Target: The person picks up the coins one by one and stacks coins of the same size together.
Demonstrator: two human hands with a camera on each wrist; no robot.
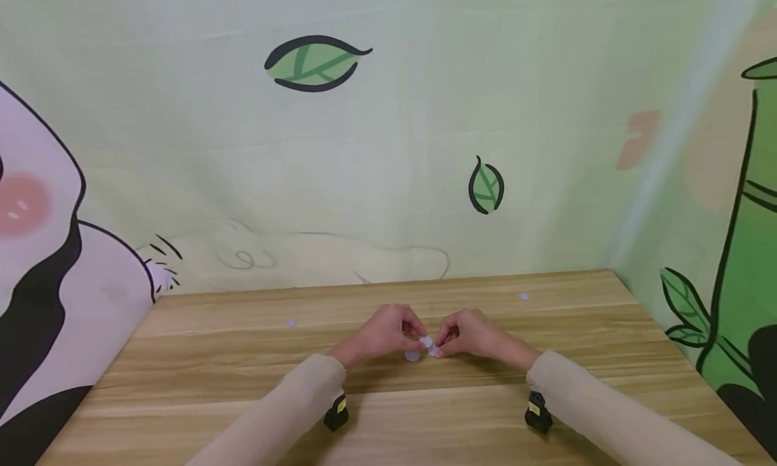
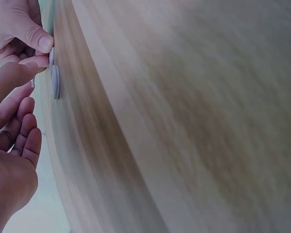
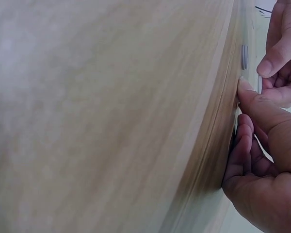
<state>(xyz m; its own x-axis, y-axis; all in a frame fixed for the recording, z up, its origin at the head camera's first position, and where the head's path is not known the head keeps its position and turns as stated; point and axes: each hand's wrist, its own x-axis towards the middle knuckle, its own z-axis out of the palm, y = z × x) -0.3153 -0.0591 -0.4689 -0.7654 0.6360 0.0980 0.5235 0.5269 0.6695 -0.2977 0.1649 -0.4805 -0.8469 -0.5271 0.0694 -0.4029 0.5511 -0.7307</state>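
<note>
Near the middle of the table, my left hand (image 1: 388,331) pinches a small white disc (image 1: 426,342) between thumb and fingertips. The left wrist view shows this disc edge-on, as a thin pale line (image 2: 33,83). My right hand (image 1: 476,333) faces it, thumb and fingers pinching the edge of another white disc (image 1: 434,351) low at the tabletop, partly hidden by the fingertips. Just left of that lies a short stack of white discs (image 1: 412,356), its layers visible from the side in the right wrist view as a grey-white stack (image 3: 245,57).
One loose white disc (image 1: 291,324) lies at the left of the wooden table (image 1: 425,419). Another loose disc (image 1: 525,296) is near the far right edge. A printed cloth backdrop (image 1: 388,129) with leaves stands behind the table.
</note>
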